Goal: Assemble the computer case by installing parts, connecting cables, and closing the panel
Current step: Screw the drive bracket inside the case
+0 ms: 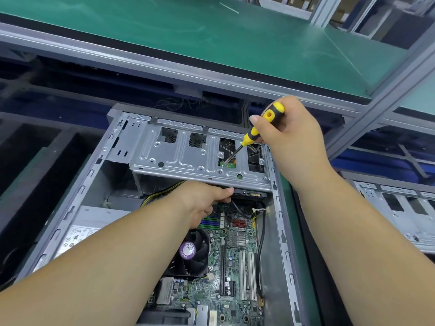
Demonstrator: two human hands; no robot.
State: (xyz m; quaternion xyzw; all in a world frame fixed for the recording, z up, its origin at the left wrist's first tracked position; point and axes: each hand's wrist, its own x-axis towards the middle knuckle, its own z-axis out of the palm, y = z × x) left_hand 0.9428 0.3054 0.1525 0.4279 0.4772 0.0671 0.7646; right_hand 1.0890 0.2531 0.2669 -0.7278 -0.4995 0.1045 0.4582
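Open computer case (77,203) lies on the green table, drive cage (179,158) at its far end. My right hand (292,140) grips a yellow-black screwdriver (261,128), tip in a cage cutout. My left hand (202,203) pinches the drive (249,193) under the cage's near edge, above the motherboard (235,255).

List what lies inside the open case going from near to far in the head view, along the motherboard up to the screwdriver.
Expansion slots → CPU fan → memory slots → left hand gripping at the drive under the cage → metal drive cage → screwdriver in the right hand.
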